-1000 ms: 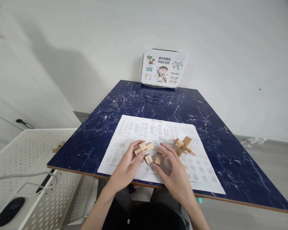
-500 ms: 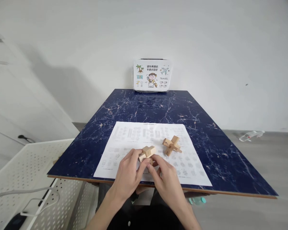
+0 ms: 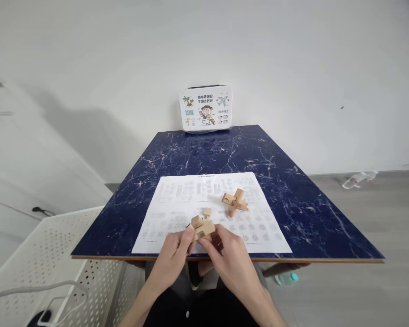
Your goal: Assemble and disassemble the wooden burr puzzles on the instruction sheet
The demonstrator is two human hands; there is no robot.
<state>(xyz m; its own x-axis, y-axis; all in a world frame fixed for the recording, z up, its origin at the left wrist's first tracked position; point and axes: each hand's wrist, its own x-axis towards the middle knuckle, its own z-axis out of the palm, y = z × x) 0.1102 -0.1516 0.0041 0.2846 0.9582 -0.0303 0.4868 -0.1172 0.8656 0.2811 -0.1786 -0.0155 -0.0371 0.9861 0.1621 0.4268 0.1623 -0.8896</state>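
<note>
Close to the front edge of the table, my left hand (image 3: pixel 176 247) and my right hand (image 3: pixel 231 250) grip a wooden interlocking block puzzle (image 3: pixel 204 228) from either side. Thumbs and fingers of both hands are closed on its light wood pieces. A small wooden block end (image 3: pixel 207 212) shows just beyond it; I cannot tell whether it is joined to the held puzzle. Farther right lies a second wooden block puzzle (image 3: pixel 236 203), cross-shaped with dark numbers on its pieces. Beneath everything is a white printed sheet (image 3: pixel 177 200) with rows of small diagrams.
The dark blue marbled table (image 3: pixel 204 152) reaches back to the wall. At its far end stands a white cartoon-printed case (image 3: pixel 206 109). A white perforated basket (image 3: pixel 47 240) with a cable is at the left. Clear plastic bottles (image 3: pixel 357 179) lie on the floor at right.
The held puzzle has been turned and tilted between my fingers, and my hands have lowered slightly. The view has shifted a little; the second puzzle stays on the sheet.
</note>
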